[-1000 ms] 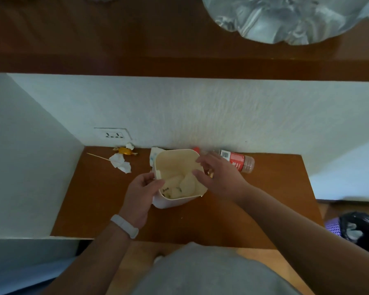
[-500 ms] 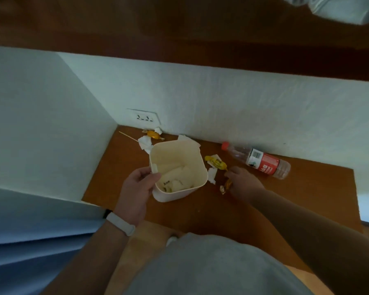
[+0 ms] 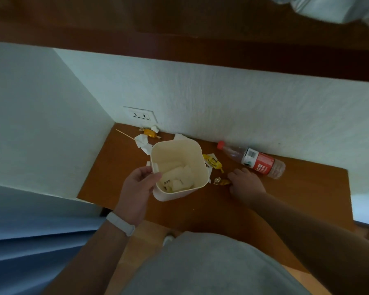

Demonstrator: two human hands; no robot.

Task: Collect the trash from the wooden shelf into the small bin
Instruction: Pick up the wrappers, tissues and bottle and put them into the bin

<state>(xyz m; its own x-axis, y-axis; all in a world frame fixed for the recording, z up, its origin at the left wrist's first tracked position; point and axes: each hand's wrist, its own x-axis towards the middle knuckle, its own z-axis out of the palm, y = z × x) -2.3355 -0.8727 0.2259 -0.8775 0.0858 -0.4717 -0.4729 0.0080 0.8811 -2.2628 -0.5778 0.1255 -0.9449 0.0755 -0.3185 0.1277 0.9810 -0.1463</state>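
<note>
**Now on the shelf: right hand at a wrapper**

Formerly above the small bin point(image 3: 197, 165), the right hand point(image 3: 246, 185) lies on the wooden shelf point(image 3: 296, 201), fingers curled onto one end of a gold candy wrapper point(image 3: 221, 181) just right of the bin. The left hand point(image 3: 140, 187) keeps its grip on the bin's near-left rim, thumb inside. Crumpled paper lies in the bin. A plastic bottle point(image 3: 255, 161) lies on its side by the wall, unmoved.

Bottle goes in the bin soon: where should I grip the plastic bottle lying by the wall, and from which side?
Probably the labelled middle of the plastic bottle, from above and the near side with the right hand. It lies flat along the wall, red cap to the left, so the far side looks cramped.
</note>
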